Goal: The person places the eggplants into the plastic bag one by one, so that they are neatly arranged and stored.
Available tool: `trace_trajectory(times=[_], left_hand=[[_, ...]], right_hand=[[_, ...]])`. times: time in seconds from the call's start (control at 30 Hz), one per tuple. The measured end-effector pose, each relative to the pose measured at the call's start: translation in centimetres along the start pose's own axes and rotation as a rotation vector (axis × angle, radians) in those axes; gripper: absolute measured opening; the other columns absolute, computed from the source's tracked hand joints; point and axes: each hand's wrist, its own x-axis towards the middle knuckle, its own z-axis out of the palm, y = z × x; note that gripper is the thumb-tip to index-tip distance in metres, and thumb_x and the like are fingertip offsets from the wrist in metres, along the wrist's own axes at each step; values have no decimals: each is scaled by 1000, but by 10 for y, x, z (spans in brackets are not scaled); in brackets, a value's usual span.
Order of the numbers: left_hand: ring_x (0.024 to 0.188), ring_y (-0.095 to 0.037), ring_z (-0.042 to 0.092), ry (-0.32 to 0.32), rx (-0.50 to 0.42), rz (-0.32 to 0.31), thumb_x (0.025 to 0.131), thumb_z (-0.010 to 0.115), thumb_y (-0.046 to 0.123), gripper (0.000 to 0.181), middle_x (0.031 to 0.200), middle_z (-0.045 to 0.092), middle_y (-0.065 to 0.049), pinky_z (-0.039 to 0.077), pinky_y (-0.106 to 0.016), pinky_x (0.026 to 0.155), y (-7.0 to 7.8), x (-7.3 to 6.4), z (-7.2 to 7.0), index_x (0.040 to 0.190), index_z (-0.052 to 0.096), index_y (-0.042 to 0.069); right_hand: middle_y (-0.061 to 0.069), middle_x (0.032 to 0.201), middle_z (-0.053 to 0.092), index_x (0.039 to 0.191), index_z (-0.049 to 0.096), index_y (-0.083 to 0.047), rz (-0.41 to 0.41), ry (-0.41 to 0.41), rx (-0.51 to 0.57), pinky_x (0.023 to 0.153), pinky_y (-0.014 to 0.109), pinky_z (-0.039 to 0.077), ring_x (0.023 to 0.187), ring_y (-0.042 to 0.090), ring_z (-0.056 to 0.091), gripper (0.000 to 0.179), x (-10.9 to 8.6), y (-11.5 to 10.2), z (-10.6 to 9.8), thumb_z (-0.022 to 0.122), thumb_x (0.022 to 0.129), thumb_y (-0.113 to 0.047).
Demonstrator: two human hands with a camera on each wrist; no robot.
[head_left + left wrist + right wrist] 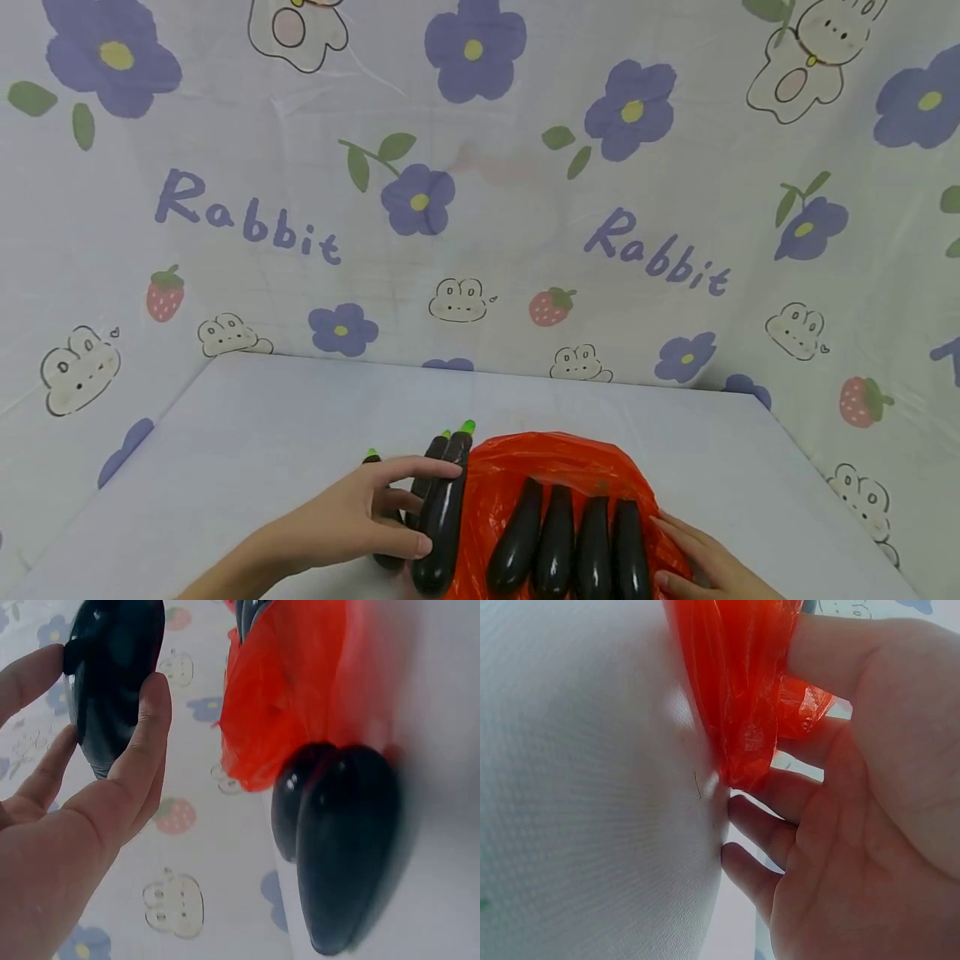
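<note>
My left hand (337,517) grips a dark, glossy eggplant (444,529) between thumb and fingers, tilted with its green stem end up and away. In the left wrist view, that eggplant (116,682) is raised clear of the table. Two more eggplants (349,851) lie on the table, partly behind the left hand in the head view. Beside the held one is an open red plastic bag (555,450) with several eggplants (592,546) lying side by side in it. At the bag's right edge, my right hand (705,558) pinches the plastic (742,697) between thumb and fingers.
A white table (300,417) extends behind and to both sides of the bag. Beyond its back edge hangs a pale cloth (510,242) printed with flowers, rabbits and strawberries.
</note>
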Motion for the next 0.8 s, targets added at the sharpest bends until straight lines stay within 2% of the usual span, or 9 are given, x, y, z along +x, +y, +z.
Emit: trace_trajectory(times=[0.17,0.27,0.4,0.6,0.8], left_hand=[[109,-30,61,-72,-10,16,88,72,13,54,132,56,-7,52,-41,90,-1,13,8,138,56,24],[106,-28,63,-71,11,-5,87,74,11,55,125,61,-6,51,-44,90,-2,19,12,137,57,24],[104,-24,63,-69,80,-33,85,76,12,54,129,58,-3,49,-50,92,-2,25,14,134,59,27],[100,-20,66,-143,142,-53,85,75,13,53,123,61,1,47,-49,93,-1,31,13,133,59,28],[95,-20,67,-170,185,-74,84,75,11,53,109,67,3,49,-44,90,-4,34,12,130,60,32]], right_hand=[[30,153,24,153,30,-1,13,3,-11,91,72,37,131,58,27,72,0,0,0,60,97,-35],[29,154,24,153,30,-2,33,6,-13,91,72,36,132,57,26,72,0,1,1,61,97,-37],[30,153,25,152,31,-1,44,11,-17,92,72,36,131,58,26,73,0,0,1,62,96,-37],[30,153,24,152,31,-1,47,13,-27,90,72,37,131,58,26,74,-1,0,1,62,96,-37],[29,153,25,152,31,-2,60,12,-27,91,72,38,131,57,27,74,0,-1,1,62,95,-38]])
